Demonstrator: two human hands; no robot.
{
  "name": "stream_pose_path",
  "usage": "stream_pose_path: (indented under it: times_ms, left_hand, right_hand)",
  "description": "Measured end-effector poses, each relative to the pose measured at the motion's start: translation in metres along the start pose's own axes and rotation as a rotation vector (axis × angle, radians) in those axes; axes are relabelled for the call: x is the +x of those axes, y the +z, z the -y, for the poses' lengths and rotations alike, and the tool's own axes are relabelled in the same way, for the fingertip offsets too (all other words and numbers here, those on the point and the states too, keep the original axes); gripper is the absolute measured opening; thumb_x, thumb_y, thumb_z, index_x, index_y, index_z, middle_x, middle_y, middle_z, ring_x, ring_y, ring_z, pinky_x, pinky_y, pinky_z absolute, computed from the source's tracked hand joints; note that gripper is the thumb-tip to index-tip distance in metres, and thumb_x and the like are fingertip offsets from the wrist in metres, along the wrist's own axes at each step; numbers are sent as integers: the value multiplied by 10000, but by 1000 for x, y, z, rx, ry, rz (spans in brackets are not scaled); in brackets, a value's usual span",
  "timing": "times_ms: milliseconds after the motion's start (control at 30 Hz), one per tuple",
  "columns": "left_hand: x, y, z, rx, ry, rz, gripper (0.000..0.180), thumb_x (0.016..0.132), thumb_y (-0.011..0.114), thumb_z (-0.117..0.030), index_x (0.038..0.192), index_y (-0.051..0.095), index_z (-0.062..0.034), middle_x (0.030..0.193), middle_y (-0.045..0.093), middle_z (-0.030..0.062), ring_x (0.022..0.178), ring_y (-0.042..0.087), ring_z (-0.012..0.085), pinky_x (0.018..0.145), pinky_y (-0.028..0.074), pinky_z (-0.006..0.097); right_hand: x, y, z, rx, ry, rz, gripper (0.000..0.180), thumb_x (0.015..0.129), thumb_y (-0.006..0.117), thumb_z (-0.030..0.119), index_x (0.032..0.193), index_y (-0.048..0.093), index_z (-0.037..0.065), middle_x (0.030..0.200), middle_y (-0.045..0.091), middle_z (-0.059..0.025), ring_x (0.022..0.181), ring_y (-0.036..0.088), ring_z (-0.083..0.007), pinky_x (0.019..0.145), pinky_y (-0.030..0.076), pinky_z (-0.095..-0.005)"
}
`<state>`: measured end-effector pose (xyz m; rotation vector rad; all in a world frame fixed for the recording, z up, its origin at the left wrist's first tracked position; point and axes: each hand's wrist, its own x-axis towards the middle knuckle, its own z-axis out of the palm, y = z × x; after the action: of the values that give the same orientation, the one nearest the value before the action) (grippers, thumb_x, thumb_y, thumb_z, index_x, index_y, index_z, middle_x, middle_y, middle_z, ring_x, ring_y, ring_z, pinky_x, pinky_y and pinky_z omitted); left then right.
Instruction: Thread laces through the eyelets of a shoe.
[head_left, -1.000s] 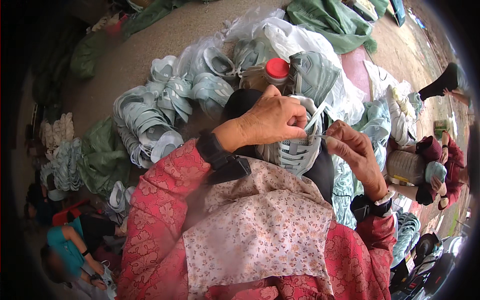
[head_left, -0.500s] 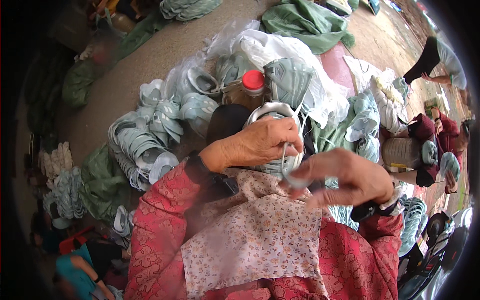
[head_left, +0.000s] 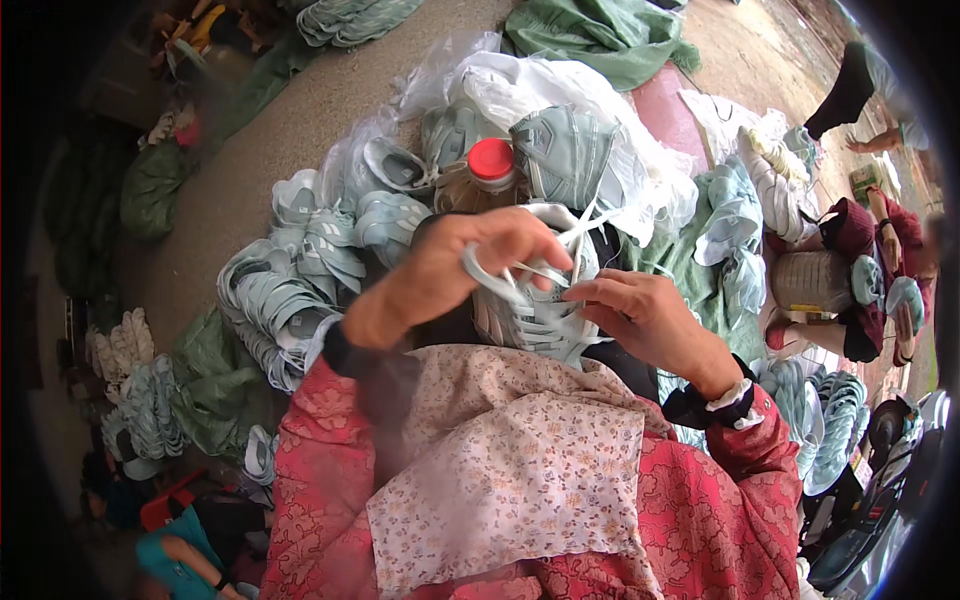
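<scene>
A pale grey-green sneaker (head_left: 545, 328) sits between my hands at my lap, its toe toward me, with white lacing across its front. My left hand (head_left: 465, 262) is over the sneaker's left side, closed on a white shoelace (head_left: 484, 276) that loops out past its fingers. At the right row of eyelets, my right hand (head_left: 648, 318) pinches the lace with thumb and forefinger; the fingertips partly cover that spot. Another stretch of lace rises from the sneaker's opening toward the upper right. The left hand hides part of the sneaker's upper left.
Just beyond stand a red-lidded jar (head_left: 490, 162) and another sneaker (head_left: 566, 155) on white plastic. Stacked shoe uppers (head_left: 270, 310) lie at left, more (head_left: 835, 425) at right. Green sacks (head_left: 600, 40) lie farther off. A person in maroon (head_left: 890, 235) sits at right, holding a shoe piece.
My left hand has shifted left and a little up, drawing a lace loop. My right hand has moved up and left to the eyelets, and the sneaker's laced front now shows.
</scene>
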<state>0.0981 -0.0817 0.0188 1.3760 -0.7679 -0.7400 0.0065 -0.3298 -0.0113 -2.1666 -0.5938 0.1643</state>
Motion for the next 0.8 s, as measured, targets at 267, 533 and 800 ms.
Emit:
stream_pose_path:
  times_ms: [267, 533, 800]
  left_hand:
    - [-43, -124, -47, 1158, -237, -746, 415, 959, 621, -423, 1080, 672, -29, 1015, 697, 114, 963, 668, 238, 827, 522, 369]
    - [-22, 6, -8, 970, 320, 40, 225, 721, 814, -171, 878, 668, -100, 936, 612, 38, 920, 604, 263, 839, 452, 386]
    - [-33, 24, 33, 1122, 367, -101, 187, 697, 786, -119, 855, 688, -96, 995, 563, 60, 964, 577, 276, 865, 460, 397]
  right_hand:
    - [10, 12, -3, -232, -158, -26, 86, 884, 624, 93, 951, 574, 76, 791, 635, -102, 737, 649, -328, 638, 497, -421]
    - [-15, 30, 14, -150, 104, 42, 148, 905, 649, 103, 993, 532, 82, 711, 623, -121, 657, 643, -346, 593, 500, -441]
    - [-9, 1, 11, -537, -99, 297, 197, 883, 646, 192, 1014, 529, 104, 790, 628, -65, 698, 654, -275, 635, 479, -395]
